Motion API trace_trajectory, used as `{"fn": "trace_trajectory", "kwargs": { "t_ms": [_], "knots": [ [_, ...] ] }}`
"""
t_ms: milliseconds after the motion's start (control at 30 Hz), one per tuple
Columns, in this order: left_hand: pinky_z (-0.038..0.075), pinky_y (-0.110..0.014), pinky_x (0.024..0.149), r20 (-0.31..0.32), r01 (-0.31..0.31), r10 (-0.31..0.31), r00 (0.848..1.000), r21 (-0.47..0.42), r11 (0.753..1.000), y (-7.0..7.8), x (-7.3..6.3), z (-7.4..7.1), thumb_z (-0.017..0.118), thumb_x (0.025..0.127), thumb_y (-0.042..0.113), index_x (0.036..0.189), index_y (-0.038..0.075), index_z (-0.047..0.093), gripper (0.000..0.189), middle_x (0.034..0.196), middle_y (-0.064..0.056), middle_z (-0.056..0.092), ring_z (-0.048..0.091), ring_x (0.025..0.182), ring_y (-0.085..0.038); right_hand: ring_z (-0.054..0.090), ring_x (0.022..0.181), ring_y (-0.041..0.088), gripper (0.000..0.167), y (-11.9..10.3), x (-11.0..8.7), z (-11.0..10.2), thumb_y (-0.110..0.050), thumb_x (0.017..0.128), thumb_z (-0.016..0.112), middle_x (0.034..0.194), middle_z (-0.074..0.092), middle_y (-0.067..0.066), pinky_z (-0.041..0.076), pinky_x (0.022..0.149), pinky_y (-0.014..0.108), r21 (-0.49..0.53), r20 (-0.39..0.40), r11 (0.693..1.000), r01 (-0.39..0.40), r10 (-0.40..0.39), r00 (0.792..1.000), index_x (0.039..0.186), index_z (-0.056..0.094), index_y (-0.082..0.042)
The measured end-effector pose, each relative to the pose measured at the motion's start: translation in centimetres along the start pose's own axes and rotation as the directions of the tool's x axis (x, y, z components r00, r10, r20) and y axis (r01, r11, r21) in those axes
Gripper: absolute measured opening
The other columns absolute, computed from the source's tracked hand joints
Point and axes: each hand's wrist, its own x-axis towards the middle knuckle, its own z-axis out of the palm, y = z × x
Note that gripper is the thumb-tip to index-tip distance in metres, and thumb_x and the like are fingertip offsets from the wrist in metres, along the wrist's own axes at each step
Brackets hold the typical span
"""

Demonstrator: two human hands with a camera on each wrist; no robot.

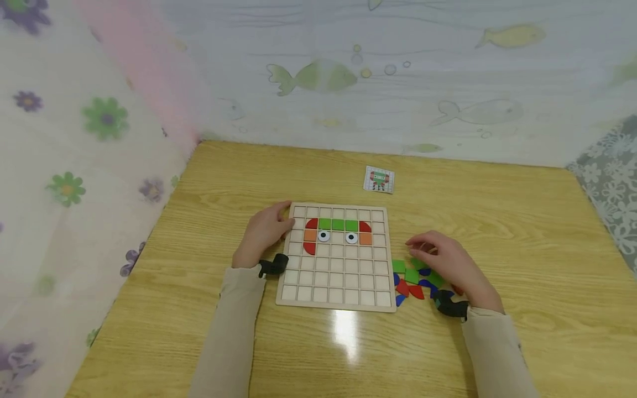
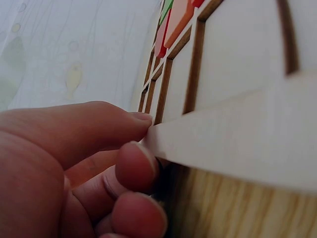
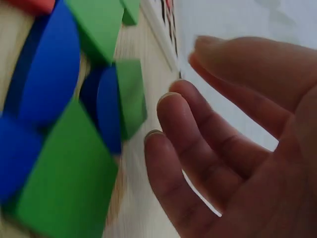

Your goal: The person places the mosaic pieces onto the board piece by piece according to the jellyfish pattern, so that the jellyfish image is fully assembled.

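Observation:
A square wooden grid board (image 1: 336, 266) lies on the table. Its upper rows hold red quarter-circle pieces (image 1: 309, 249), green squares (image 1: 338, 225), orange squares (image 1: 365, 239) and two eye discs (image 1: 323, 236). At the board's upper left edge my left hand (image 1: 264, 232) grips the rim, thumb on it and fingers curled at its side, as the left wrist view shows. My right hand (image 1: 455, 268) hovers right of the board, fingers loosely bent and apart, with nothing between them. Below it lies a pile of green, blue and red pieces (image 1: 411, 276), partly hidden by the hand.
A small pattern card (image 1: 379, 179) with a printed coloured figure lies behind the board. The wooden table (image 1: 239, 177) meets a fish-patterned wall covering (image 1: 328, 77) at the back and a flower-patterned one (image 1: 104, 119) at the left.

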Motion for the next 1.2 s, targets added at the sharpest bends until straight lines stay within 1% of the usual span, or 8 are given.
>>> {"fn": "trace_trajectory", "kwargs": {
  "t_ms": [133,300,500,633,767,1033,1200],
  "knots": [
    [0.038,-0.032,0.050,0.005,-0.007,0.007,1.000,-0.003,1.000,0.1,-0.1,0.1,0.051,0.088,0.031,0.138,0.024,0.034,0.053,0.057,0.000,0.057,0.049,0.047,-0.019,0.053,0.086,0.017,0.029,0.6,-0.3,-0.2,-0.029,0.085,0.060,0.101,0.056,0.001,0.043,0.078,0.039,-0.028,0.044,1.000,0.003,-0.002,0.999,0.110,0.061,-0.014],
    [0.038,-0.032,0.049,0.006,-0.007,0.006,1.000,0.003,1.000,0.4,-0.2,0.1,0.052,0.088,0.030,0.138,0.023,0.035,0.053,0.057,0.001,0.057,0.051,0.047,-0.018,0.050,0.083,0.015,0.026,1.2,-0.8,-0.4,-0.023,0.085,0.061,0.102,0.054,0.001,0.042,0.076,0.036,-0.056,0.098,0.998,0.029,-0.023,0.995,0.109,0.062,-0.015],
    [0.038,-0.031,0.049,0.005,-0.016,0.016,1.000,0.015,1.000,0.5,-0.2,0.0,0.051,0.088,0.029,0.138,0.021,0.035,0.053,0.057,0.001,0.056,0.048,0.046,-0.018,0.046,0.083,0.016,0.028,1.8,-1.1,-1.0,-0.019,0.082,0.064,0.104,0.050,0.003,0.042,0.073,0.033,-0.063,0.137,0.997,0.040,-0.031,0.990,0.110,0.062,-0.016],
    [0.038,-0.032,0.049,-0.002,-0.017,0.017,1.000,0.021,1.000,0.3,-0.2,0.0,0.051,0.088,0.030,0.138,0.022,0.034,0.053,0.057,0.002,0.056,0.048,0.046,-0.018,0.045,0.081,0.016,0.026,1.8,-0.9,-1.0,-0.020,0.081,0.066,0.101,0.049,0.004,0.041,0.071,0.033,-0.073,0.139,0.996,0.040,-0.030,0.990,0.107,0.064,-0.016],
    [0.038,-0.032,0.050,-0.006,-0.012,0.012,1.000,0.016,1.000,0.2,-0.1,-0.1,0.052,0.088,0.031,0.138,0.023,0.034,0.054,0.058,0.001,0.057,0.048,0.047,-0.019,0.045,0.081,0.017,0.024,1.7,-0.7,-0.8,-0.021,0.081,0.066,0.099,0.049,0.003,0.041,0.071,0.033,-0.068,0.125,0.998,0.014,-0.006,0.992,0.104,0.063,-0.016],
    [0.038,-0.032,0.050,-0.005,-0.001,0.001,1.000,0.007,1.000,0.3,-0.2,-0.1,0.052,0.088,0.031,0.138,0.023,0.035,0.053,0.058,0.001,0.057,0.048,0.047,-0.019,0.049,0.074,0.017,0.022,1.6,-0.2,-0.5,-0.024,0.083,0.063,0.083,0.055,0.000,0.042,0.069,0.033,-0.009,0.103,0.999,-0.044,0.044,0.994,0.101,0.057,-0.013],
    [0.037,-0.031,0.050,-0.004,0.001,-0.001,1.000,0.005,1.000,0.5,-0.2,-0.2,0.052,0.088,0.030,0.138,0.022,0.035,0.053,0.058,0.001,0.056,0.047,0.047,-0.018,0.050,0.076,0.017,0.024,1.7,-0.3,-0.6,-0.028,0.086,0.059,0.086,0.056,0.000,0.041,0.070,0.034,-0.013,0.080,0.999,-0.048,0.049,0.996,0.105,0.058,-0.014]
  ]
}}
